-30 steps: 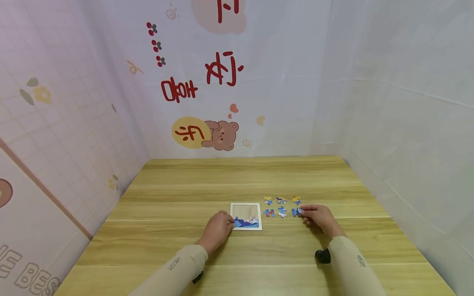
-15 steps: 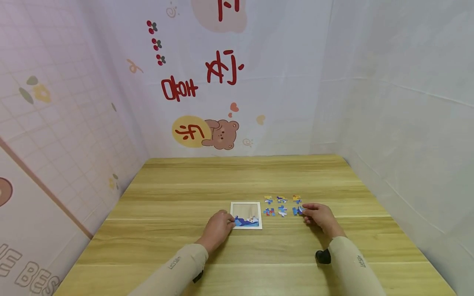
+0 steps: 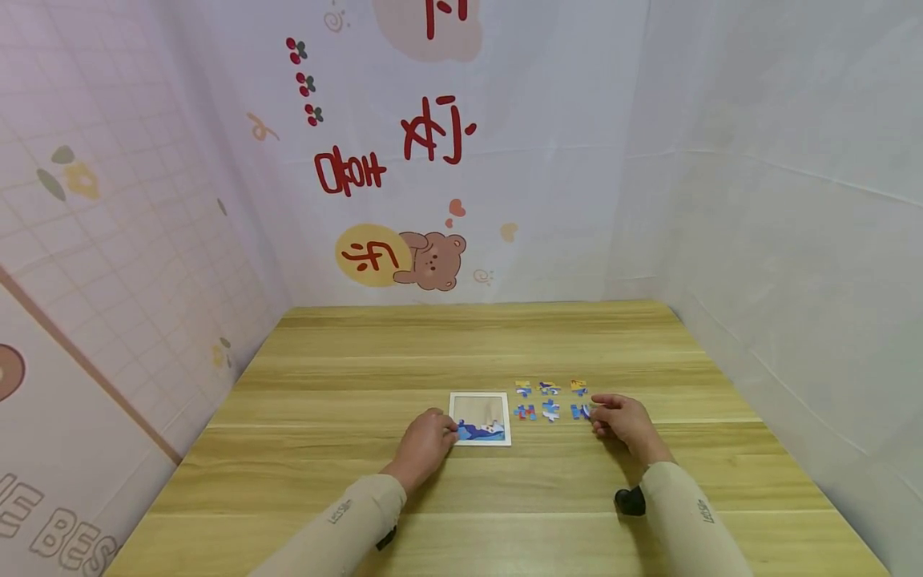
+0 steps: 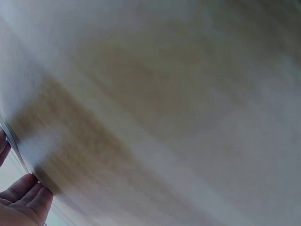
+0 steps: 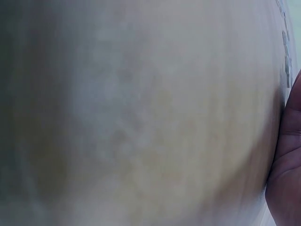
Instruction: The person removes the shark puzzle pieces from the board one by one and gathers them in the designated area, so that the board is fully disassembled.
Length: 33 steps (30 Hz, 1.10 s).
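In the head view my left hand (image 3: 425,449) grips the left edge of a small white-rimmed puzzle frame (image 3: 506,418). Blue pieces with some white fill the lower part of its inside, and the upper part shows a bare backing. The left wrist view shows the fingertips (image 4: 41,200) and thumb at the frame's thin edge. My right hand (image 3: 626,421) rests low over the table, its thumb and index fingertips spread apart at the right end of a blue puzzle piece (image 3: 578,411). In the right wrist view only part of the right palm (image 5: 287,174) shows.
Right of the frame, loose puzzle pieces lie in two rows: a yellow-topped piece (image 3: 579,387), a yellow and blue one (image 3: 549,388), a red and blue one (image 3: 525,412), and several others. All lie flat on the wooden table (image 3: 461,344). White printed cloth walls (image 3: 548,200) surround it.
My right fingertips have slid slightly right along the blue piece and parted, exposing more of it. My left hand and the frame stay put.
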Each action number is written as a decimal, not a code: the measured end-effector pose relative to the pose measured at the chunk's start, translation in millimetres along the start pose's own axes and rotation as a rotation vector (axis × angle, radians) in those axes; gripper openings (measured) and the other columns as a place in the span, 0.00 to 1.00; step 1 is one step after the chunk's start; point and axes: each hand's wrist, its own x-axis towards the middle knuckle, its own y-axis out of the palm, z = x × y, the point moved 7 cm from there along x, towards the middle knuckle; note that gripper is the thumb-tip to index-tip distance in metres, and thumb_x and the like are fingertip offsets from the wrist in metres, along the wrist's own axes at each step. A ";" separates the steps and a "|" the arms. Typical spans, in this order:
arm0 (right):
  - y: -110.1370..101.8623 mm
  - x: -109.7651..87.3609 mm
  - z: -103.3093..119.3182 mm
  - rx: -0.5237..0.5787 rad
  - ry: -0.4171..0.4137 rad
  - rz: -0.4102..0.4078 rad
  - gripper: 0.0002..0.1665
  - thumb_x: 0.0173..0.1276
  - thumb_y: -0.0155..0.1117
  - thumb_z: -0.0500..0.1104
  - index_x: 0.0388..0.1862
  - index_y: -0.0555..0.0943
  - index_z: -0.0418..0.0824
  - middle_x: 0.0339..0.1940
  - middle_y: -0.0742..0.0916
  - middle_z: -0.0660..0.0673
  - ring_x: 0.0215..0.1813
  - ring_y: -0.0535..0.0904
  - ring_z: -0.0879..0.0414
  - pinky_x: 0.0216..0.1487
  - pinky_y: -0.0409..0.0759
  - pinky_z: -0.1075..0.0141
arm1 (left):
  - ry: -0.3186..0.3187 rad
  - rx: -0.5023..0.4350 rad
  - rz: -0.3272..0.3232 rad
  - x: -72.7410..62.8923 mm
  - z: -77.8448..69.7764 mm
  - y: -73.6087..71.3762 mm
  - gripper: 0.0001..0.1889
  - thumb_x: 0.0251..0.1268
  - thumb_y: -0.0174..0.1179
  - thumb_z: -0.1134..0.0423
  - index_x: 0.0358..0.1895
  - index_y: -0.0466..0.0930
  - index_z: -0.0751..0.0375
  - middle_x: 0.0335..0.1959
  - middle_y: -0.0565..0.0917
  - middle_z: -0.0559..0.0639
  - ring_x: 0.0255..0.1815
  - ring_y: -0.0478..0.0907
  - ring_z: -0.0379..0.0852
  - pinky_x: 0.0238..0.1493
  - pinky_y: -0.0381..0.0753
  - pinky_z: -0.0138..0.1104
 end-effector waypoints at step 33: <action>150.9 -19.3 35.2 -0.081 -0.140 0.196 0.14 0.66 0.66 0.33 0.50 0.82 0.28 0.27 0.82 0.45 0.24 0.76 0.57 0.26 0.78 0.67 | -0.004 -0.024 0.068 15.1 -17.8 9.1 0.11 0.65 0.67 0.59 0.44 0.89 0.60 0.55 0.81 0.63 0.62 0.74 0.63 0.60 0.73 0.55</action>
